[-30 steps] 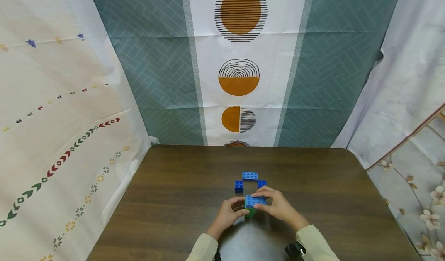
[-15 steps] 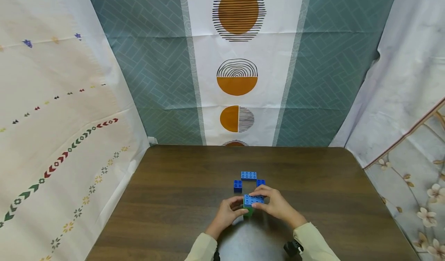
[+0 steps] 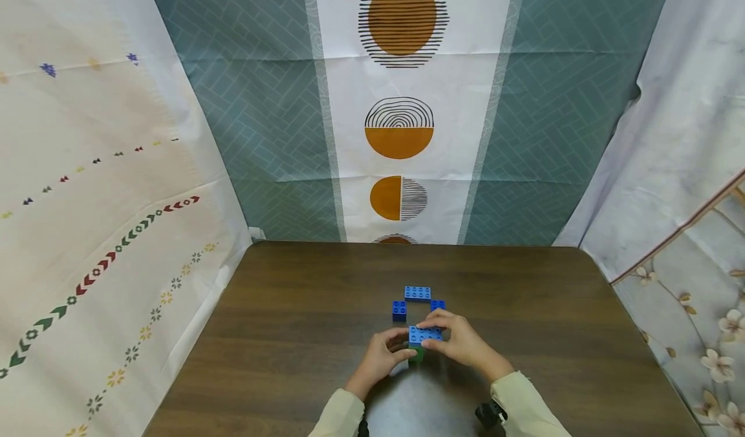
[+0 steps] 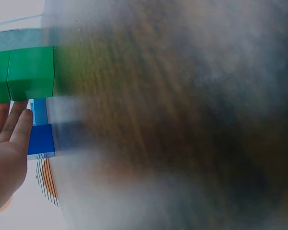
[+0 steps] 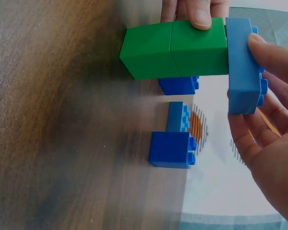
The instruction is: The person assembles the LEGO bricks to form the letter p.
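Observation:
Two green toy building bricks stand stacked on the table, the lower one (image 5: 146, 53) and the upper one (image 5: 198, 50) flush in the right wrist view. My left hand (image 3: 378, 359) grips the stack from the left, its thumb on the upper green brick. On top lies a longer light blue brick (image 5: 242, 72), which my right hand (image 3: 465, 345) pinches between thumb and fingers. It overhangs the stack on the right. Whether it is fully pressed down, I cannot tell. In the left wrist view the green bricks hide the light blue top brick.
Behind the stack on the brown table (image 3: 302, 346) lies another light blue brick (image 3: 418, 293). Nearer than it stand two dark blue bricks, one at left (image 3: 399, 311) and one at right (image 3: 438, 305), the latter partly hidden by my right hand. A patterned cloth (image 3: 401, 198) hangs behind.
The top light blue brick has slid slightly left with my right hand, so its left end lines up with the green stack. My left hand stays in place.

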Demonstrator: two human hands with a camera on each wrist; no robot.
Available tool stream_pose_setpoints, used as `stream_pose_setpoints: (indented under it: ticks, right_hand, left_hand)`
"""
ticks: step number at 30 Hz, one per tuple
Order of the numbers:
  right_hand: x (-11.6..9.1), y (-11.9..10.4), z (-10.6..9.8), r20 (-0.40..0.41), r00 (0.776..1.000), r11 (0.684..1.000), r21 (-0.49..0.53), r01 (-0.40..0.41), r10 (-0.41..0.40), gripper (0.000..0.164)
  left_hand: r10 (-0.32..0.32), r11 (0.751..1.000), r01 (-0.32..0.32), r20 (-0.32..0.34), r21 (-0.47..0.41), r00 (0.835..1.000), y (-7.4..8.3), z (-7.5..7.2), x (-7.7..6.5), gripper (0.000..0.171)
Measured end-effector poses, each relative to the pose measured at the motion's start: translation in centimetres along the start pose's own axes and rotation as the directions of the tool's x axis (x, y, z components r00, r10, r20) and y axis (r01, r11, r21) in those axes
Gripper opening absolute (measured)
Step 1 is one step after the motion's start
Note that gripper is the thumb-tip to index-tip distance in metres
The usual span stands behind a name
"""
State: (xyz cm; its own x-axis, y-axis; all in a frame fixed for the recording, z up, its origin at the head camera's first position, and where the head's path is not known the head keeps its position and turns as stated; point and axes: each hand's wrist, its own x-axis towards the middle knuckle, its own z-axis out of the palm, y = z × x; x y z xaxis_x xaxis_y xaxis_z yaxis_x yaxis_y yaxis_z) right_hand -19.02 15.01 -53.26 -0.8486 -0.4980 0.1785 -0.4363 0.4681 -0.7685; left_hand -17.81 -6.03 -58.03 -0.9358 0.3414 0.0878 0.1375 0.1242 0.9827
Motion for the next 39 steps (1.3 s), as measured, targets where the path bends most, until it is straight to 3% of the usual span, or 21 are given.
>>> stream_pose_setpoints:
  ticks: [3, 8, 15, 19, 29, 39]
  right_hand:
    - [0.1, -0.2, 0.0, 0.0, 1.0, 1.0, -0.002, 0.002, -0.002, 0.028]
    - [0.2, -0.3, 0.1, -0.008, 1.0, 1.0, -0.009, -0.001, 0.001, 0.028]
    - [-0.1, -0.1, 0.7, -0.043, 0.999, 1.0, -0.008, -0.015, 0.014, 0.029]
    - [-0.2, -0.1, 1.0, -0.061, 0.998, 1.0, 0.0, -0.003, 0.003, 0.029]
    - [-0.6, 0.1, 1.1, -0.074, 0.997, 1.0, -0.003, -0.011, 0.011, 0.03]
    - [-0.3, 0.1, 0.6, -0.045, 0.998, 0.999, 0.007, -0.044, 0.044, 0.032]
  left_hand:
    - [-0.017, 1.0, 0.017, 0.0, -0.005, 1.0, -0.8, 0.0, 0.3, 0.034]
    - [-0.035, 0.999, 0.035, -0.006, -0.002, 0.999, -0.7, -0.1, 0.3, 0.034]
    - [-0.018, 1.0, 0.018, -0.01, 0.021, 1.0, 2.2, -0.2, -0.8, 0.033]
    - [-0.013, 1.0, 0.013, -0.018, 0.024, 1.0, 2.8, -0.2, -1.1, 0.033]
    - [-0.024, 0.999, 0.025, -0.043, 0.019, 0.999, -0.7, 0.6, -0.4, 0.036]
    - [-0.01, 1.0, 0.01, -0.03, -0.015, 1.0, -0.2, 0.4, -0.2, 0.038]
